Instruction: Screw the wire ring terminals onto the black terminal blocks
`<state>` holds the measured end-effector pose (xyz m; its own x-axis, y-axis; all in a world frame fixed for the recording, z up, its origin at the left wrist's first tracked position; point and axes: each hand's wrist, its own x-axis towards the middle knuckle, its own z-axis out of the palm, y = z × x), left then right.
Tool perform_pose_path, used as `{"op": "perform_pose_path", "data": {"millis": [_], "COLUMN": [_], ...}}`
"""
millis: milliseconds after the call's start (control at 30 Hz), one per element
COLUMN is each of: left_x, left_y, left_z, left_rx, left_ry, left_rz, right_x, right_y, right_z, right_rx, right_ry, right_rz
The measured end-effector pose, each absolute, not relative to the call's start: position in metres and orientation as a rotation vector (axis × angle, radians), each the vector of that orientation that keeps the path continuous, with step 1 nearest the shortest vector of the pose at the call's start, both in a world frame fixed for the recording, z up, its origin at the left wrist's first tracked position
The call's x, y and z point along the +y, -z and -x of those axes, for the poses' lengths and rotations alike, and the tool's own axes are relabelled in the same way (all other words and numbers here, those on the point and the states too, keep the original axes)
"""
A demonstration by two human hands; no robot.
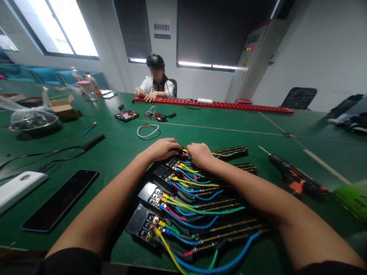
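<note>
Several black terminal blocks with yellow, blue, red and green wires lie in a row on the green table; the nearest block is at the bottom centre. My left hand is closed on the left end of the farthest block, which its fingers largely cover. Just to the right, my right hand has its fingers curled together at that block's wires. Exactly what the right fingertips pinch is hidden. Dark strips with metal rods extend to the right of the blocks, partly behind my right forearm.
A power drill lies at right, its bit pointing up-left. A phone and white power bank lie at left. Beyond are a white cable loop, a red slotted rail and a seated person with both hands on it.
</note>
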<state>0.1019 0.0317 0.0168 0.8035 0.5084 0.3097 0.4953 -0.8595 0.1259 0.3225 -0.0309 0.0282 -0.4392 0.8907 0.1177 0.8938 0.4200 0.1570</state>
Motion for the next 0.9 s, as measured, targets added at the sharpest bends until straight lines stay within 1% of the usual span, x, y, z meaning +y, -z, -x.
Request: {"op": "perform_pose_path", "data": {"millis": [900], "left_x": [0.0331], "left_y": [-0.0148], "left_z": [-0.1010], "left_rx": [0.805], "left_ry": [-0.521], "left_rz": [-2.942], "right_x": [-0.0280], "right_y": [-0.0195], "right_z": [-0.3225], "right_rx": [-2.610], "right_ry": [0.358], "right_rz": [1.641]}}
